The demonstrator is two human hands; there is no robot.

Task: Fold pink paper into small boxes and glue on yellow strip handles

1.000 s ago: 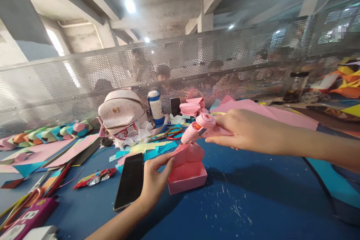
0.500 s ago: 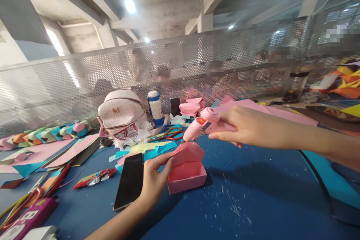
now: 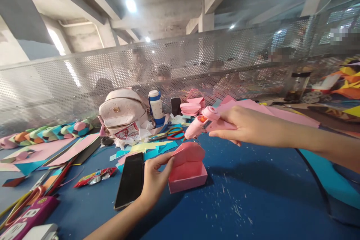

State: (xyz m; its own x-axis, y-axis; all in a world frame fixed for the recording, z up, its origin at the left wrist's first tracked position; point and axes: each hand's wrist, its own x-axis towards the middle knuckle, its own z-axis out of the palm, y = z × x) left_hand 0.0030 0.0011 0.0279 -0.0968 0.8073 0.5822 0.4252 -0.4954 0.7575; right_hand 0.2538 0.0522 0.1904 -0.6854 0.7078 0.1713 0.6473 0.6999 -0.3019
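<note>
A small pink paper box (image 3: 188, 184) stands on the blue table with its rounded flap (image 3: 189, 153) raised at the back. My left hand (image 3: 156, 175) pinches the left edge of that flap between thumb and fingers. My right hand (image 3: 231, 124) is closed around a pink hot glue gun (image 3: 201, 123). The gun points down and to the left, its nozzle just above the flap's top edge; whether it touches the paper I cannot tell. Beside my left wrist lies a black phone (image 3: 129, 180).
Behind the box are paper strips (image 3: 152, 146), scissors (image 3: 174, 133), a pale pink backpack (image 3: 123, 109) and a white-and-blue bottle (image 3: 156, 108). A red snack wrapper (image 3: 95, 177) lies at left. Blue paper (image 3: 332, 180) and a dark cord (image 3: 320, 185) are at right. A perforated metal screen (image 3: 180, 60) closes the back.
The glue gun's nozzle has shifted slightly up and to the right along the flap's edge. My left hand keeps its pinch, and the box stays in place.
</note>
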